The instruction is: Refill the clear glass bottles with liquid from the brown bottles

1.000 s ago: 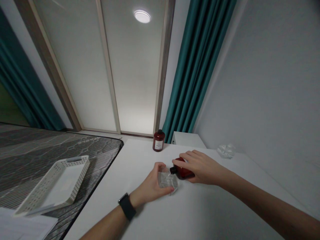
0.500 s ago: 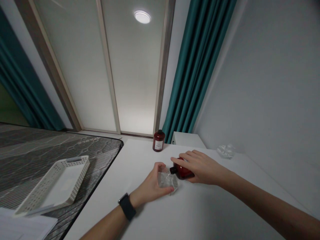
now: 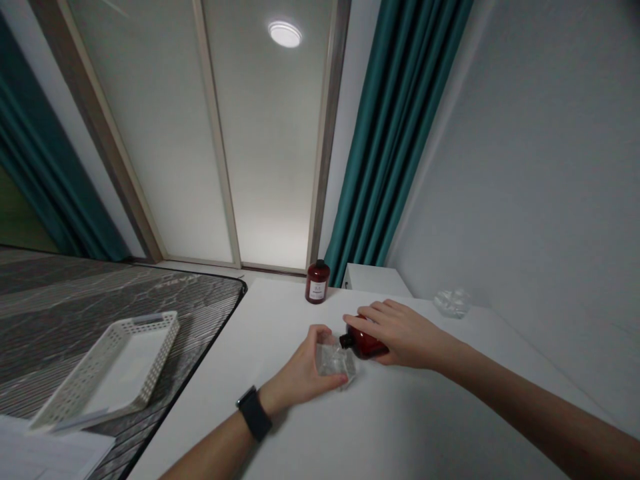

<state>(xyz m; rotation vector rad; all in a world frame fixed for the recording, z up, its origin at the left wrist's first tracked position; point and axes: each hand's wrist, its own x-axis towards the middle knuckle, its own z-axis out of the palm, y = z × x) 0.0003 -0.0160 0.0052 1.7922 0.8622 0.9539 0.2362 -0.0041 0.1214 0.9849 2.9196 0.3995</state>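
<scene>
My left hand (image 3: 310,373), with a dark watch on its wrist, is wrapped round a clear glass container (image 3: 334,360) on the white table (image 3: 280,430). Tipped on its side over the container is a dark red-brown bottle (image 3: 367,344), which my right hand (image 3: 397,333) grips from above. The bottle's black neck (image 3: 346,341) points left, right at the container's mouth. Whether liquid is flowing out is too small to tell. A second red-brown bottle (image 3: 317,283) with a white label and black top stands upright beyond my hands.
Crumpled clear plastic (image 3: 452,303) lies at the table's far right by the wall. To the left, a white perforated basket (image 3: 163,357) and white papers (image 3: 60,453) rest on a grey patterned surface (image 3: 210,300). A white cabinet (image 3: 377,279) stands behind the table.
Both hands, the container and the tilted bottle hold almost the same position. Only the fingers of my right hand shift very slightly on the bottle.
</scene>
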